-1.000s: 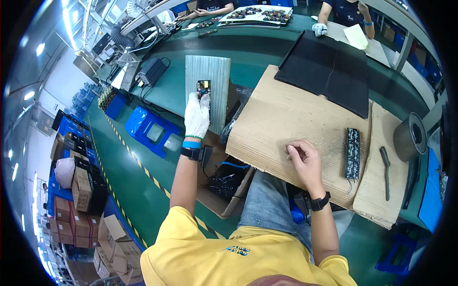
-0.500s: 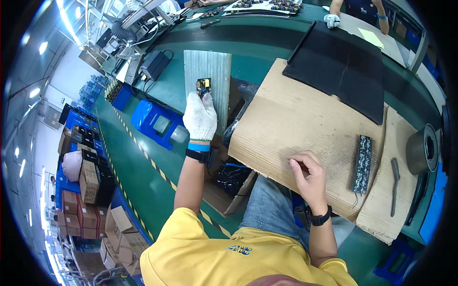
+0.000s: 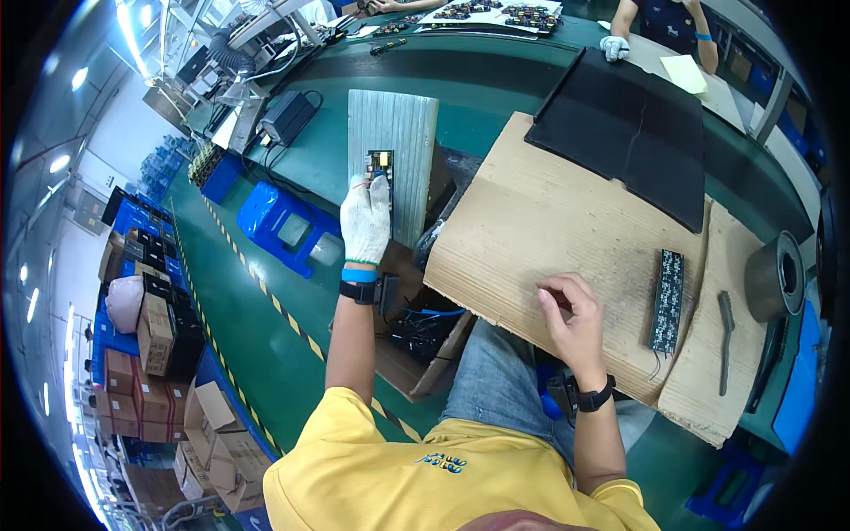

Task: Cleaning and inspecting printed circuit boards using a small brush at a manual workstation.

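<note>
Clearly, the left hand [image 3: 365,217] has hold of a small circuit board [image 3: 381,162] over a ribbed panel

In the head view, the left hand wears a white glove, and its thumb and fingers pinch the lower part of the circuit board. The board's upper end, with a yellow component, shows beyond the fingertips. It lies in front of the pale ribbed panel [image 3: 412,142]; whether it touches the panel cannot be told. A blue wristband [image 3: 361,275] sits just below the glove.

The bare right hand [image 3: 575,314] is at the near edge of a large cardboard sheet [image 3: 531,203]. Its fingers are curled and the thumb is drawn close to the forefinger; whether the tips meet, or pinch something tiny, cannot be told.

To the right of that hand, a long dark strip [image 3: 667,301] with pale markings lies on the cardboard, thin wires [image 3: 657,367] at its near end. Beyond it are a slender dark tool [image 3: 726,341] and a grey cylinder [image 3: 775,279]. A black sheet [image 3: 637,124] overlaps the cardboard's far edge.

Below the panel stands an open box [image 3: 397,370] with dark cables [image 3: 421,334] inside; a blue stool [image 3: 266,221] is to the left. Across the green bench [image 3: 478,133], a co-worker's gloved hand [image 3: 614,48] rests near a yellow paper [image 3: 683,73].
</note>
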{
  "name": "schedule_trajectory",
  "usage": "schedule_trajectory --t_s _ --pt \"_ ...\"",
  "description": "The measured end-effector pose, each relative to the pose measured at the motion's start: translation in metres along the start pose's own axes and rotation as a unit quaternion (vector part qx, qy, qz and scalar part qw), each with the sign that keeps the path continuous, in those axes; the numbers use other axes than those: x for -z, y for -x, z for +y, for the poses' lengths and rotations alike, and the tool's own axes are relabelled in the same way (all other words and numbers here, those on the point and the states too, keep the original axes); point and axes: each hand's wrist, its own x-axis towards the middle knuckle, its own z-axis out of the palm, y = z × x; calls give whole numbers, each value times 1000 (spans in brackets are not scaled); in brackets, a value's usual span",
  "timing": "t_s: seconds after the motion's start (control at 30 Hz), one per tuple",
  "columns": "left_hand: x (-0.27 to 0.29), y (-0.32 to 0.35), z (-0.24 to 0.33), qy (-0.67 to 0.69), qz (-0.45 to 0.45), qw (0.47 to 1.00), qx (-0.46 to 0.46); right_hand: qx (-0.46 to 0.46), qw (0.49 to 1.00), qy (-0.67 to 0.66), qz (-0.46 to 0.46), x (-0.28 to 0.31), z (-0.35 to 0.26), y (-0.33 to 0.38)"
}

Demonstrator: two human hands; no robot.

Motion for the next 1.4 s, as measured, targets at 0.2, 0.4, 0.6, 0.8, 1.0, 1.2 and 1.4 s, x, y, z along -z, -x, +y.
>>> schedule_trajectory --t_s 0.2,0.4,0.6,0.8,1.0,1.2,1.4 --pt "8 81 11 363 -87 926 54 16 991 -112 -69 -50 -48 -8" --pt "41 145 67 624 -274 688 248 -103 920 -321 -200 -85 -40 -4" --pt "61 157 61 626 -252 689 264 -7 947 -254 -195 -90 -42 16" --pt "88 149 68 295 -46 948 113 95 973 -195 84 -117 -51 15" --pt "100 150 78 286 -30 953 96 21 967 -191 -169 -174 -27 20" --pt "69 138 111 355 -141 914 137 -179 882 -382 -208 -87 -27 28" --pt "-15 99 189 396 -205 883 -145 -117 912 -392 -41 7 -58 32"
